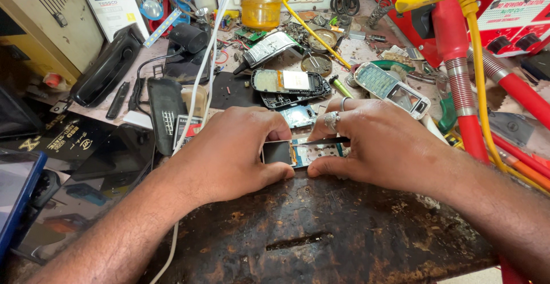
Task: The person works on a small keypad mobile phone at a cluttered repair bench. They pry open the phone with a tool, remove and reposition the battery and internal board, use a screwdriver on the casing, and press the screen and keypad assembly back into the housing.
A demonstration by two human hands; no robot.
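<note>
both hands gripping phone board, tweezers

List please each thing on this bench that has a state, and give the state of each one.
left hand: gripping the board's screen end
right hand: holding a thin dark tool on the board
phone circuit board: bare, out of its case, small screen dark
thin dark tool: lying flat across the board
phone housing: opened, inside facing up
silver phone: lying face up, screen dark
yellow cup: upright

Glossy dark screen on circuit board, scorched rough wooden block, shiny metal ring
</note>
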